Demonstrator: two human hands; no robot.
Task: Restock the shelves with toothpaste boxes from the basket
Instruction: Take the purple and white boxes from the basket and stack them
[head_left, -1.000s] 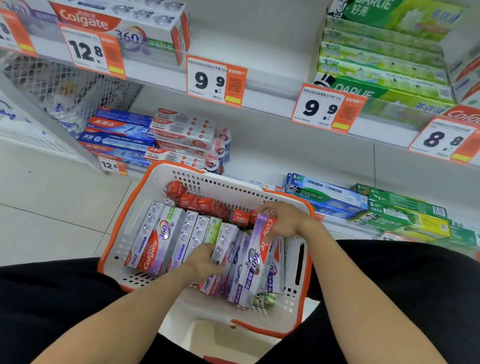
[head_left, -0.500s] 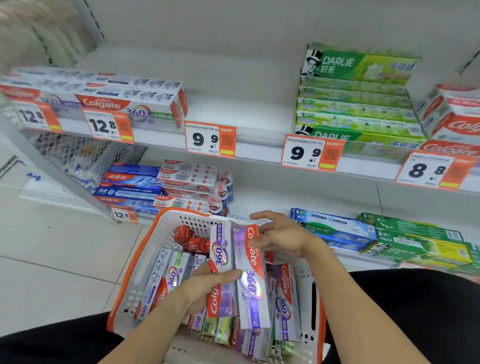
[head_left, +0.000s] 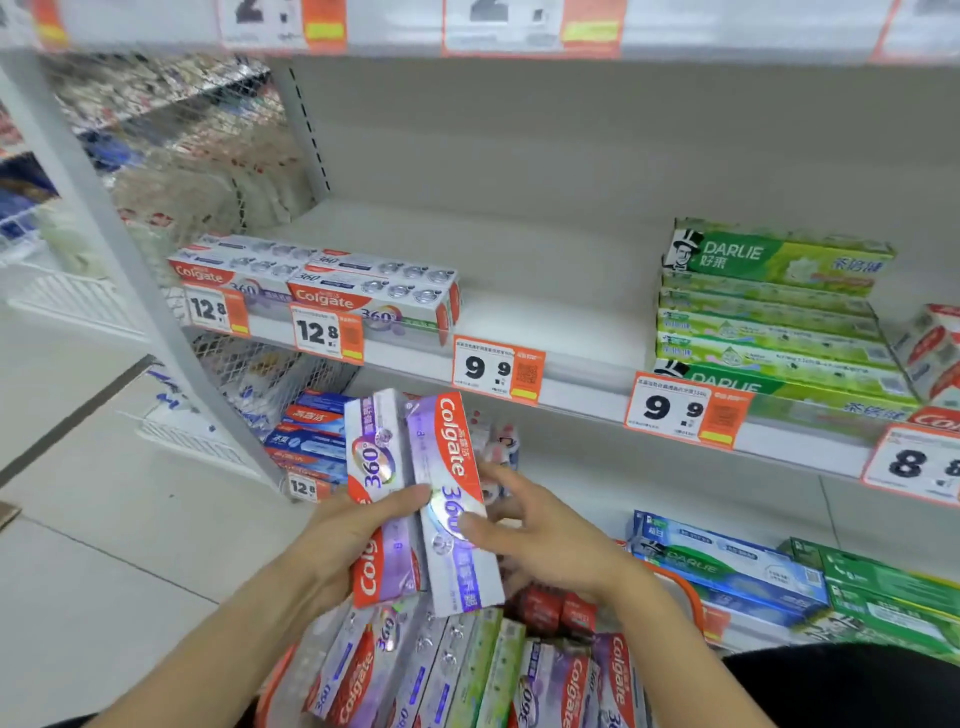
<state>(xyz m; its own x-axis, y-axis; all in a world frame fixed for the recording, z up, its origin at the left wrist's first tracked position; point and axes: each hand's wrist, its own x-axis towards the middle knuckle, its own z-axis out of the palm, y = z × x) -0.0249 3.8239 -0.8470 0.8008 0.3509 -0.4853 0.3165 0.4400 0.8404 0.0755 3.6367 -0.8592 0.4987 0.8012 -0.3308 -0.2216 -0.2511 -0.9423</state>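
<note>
1. Two purple-and-white cardboard boxes (head_left: 415, 499) reading "Colgate 360°" stand upright, side by side, held above the basket (head_left: 680, 587) in front of the shelves.
2. The left hand (head_left: 348, 540) grips them from the left, thumb curled across both fronts; the right hand (head_left: 545, 545) touches the right box's face with its thumb, fingers spread and relaxed beside it.
3. More Colgate boxes (head_left: 467, 675) lie packed in the orange-rimmed basket below.
4. On the middle shelf (head_left: 545, 312), Colgate 360° boxes (head_left: 322, 286) sit left above "12.8" tags (head_left: 317, 332); green "DARLIE" boxes (head_left: 779, 312) are stacked right above a "9.9" tag (head_left: 685, 410).
</note>
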